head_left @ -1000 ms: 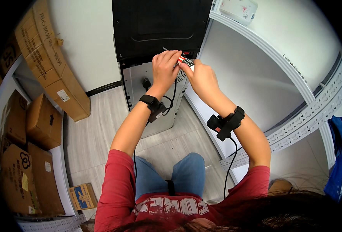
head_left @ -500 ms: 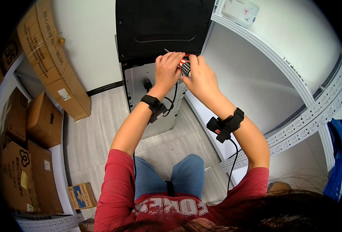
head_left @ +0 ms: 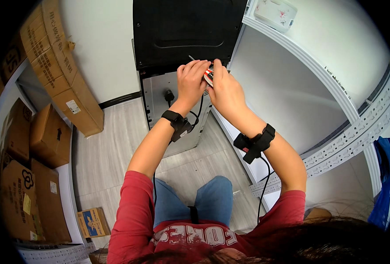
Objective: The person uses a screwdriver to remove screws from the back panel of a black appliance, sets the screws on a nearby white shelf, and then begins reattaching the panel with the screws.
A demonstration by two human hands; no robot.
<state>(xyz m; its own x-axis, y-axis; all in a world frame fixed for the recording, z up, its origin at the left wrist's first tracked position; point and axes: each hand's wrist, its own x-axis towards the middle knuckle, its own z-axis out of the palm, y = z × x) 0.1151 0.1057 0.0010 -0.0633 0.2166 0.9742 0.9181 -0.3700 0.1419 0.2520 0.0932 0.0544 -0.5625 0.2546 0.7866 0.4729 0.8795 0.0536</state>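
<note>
Both my hands are together at the front top edge of a tall casing with a black upper panel [head_left: 188,26] and a grey metal lower part [head_left: 153,90]. Between them is a small red, black and white object [head_left: 209,77], mostly covered by fingers. My left hand [head_left: 191,82] is closed with curled fingers on its left side. My right hand [head_left: 226,90] wraps it from the right, fingers bent over the far side. A thin grey rod [head_left: 191,57] sticks out beyond my left fingers; whether it belongs to the object is hidden.
A black plug [head_left: 169,95] with a cable sits on the grey metal part. White shelving [head_left: 331,79] curves along the right, holding a pale flowered container [head_left: 275,14]. A tall carton [head_left: 62,70] leans at the left, above boxes [head_left: 49,136] on a shelf. A small carton [head_left: 93,223] lies on the floor.
My right hand has shifted slightly, its index finger now straighter. The object between my hands has turned: its dotted black-and-white part shows less, its red and white part more.
</note>
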